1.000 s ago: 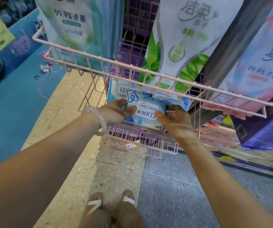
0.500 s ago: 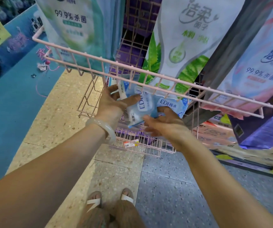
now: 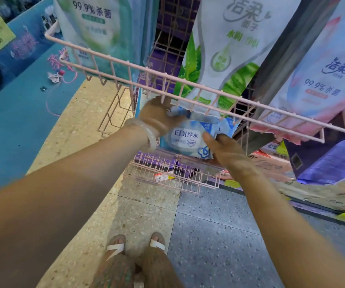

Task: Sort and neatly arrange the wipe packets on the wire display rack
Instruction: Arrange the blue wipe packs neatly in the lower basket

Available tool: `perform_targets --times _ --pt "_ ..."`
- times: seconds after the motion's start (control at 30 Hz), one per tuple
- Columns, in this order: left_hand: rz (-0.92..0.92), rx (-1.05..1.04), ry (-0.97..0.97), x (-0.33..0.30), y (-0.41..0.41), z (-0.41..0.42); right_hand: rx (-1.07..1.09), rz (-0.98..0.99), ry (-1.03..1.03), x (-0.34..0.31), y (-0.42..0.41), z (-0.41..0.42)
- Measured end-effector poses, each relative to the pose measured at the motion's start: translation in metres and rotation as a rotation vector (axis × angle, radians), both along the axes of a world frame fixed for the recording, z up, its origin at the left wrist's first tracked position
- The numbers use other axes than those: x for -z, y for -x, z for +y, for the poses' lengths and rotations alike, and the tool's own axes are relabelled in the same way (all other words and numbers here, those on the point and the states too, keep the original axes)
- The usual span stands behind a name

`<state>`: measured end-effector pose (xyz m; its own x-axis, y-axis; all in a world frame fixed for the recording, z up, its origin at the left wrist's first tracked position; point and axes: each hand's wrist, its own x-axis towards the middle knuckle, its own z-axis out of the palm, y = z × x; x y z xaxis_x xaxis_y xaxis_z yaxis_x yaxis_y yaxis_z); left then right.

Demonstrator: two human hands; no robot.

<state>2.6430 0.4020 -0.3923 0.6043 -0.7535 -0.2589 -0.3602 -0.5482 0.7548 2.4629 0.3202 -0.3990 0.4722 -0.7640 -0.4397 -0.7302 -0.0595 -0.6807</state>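
Both-handed: left hand (image 3: 157,116) clamped on top edge, right hand (image 3: 222,149) pinching lower right corner of blue wipe packet (image 3: 188,139) reading "EDI纯水", in pink wire rack (image 3: 167,173).

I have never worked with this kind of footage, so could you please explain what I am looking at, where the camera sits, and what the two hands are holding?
There is no machine here. A person wears a wide-angle camera on the head, looking forward and down, so you see their own arms and sandalled feet on the shop floor. In front stands a pink wire display rack: its upper tier holds large standing wipe packs, among them a green aloe pack. On the lower tier both hands hold a small blue wipe packet printed "EDI". The left hand, with a pale bangle on the wrist, grips its upper left; the right hand holds its right edge. More blue packets lie behind.
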Motion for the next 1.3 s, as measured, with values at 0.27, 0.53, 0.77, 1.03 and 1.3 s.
perform_targets --times 0.27,0.53,0.77,1.03,1.3 --pt "0.102 0.122 -0.142 0.008 0.001 0.006 -0.163 0.168 -0.058 0.004 -0.001 -0.017" --pt "0.088 0.141 -0.143 0.007 -0.008 0.011 -0.157 0.034 -0.139 0.010 -0.002 -0.008" --pt "0.076 0.177 -0.162 0.001 -0.008 0.007 -0.105 0.019 -0.045 0.015 -0.015 -0.006" --pt "-0.047 -0.243 0.081 0.008 -0.023 0.019 0.236 -0.086 0.129 0.012 0.002 -0.016" --pt "-0.009 -0.175 -0.052 0.024 -0.037 0.012 0.256 -0.046 0.193 0.011 0.001 -0.040"
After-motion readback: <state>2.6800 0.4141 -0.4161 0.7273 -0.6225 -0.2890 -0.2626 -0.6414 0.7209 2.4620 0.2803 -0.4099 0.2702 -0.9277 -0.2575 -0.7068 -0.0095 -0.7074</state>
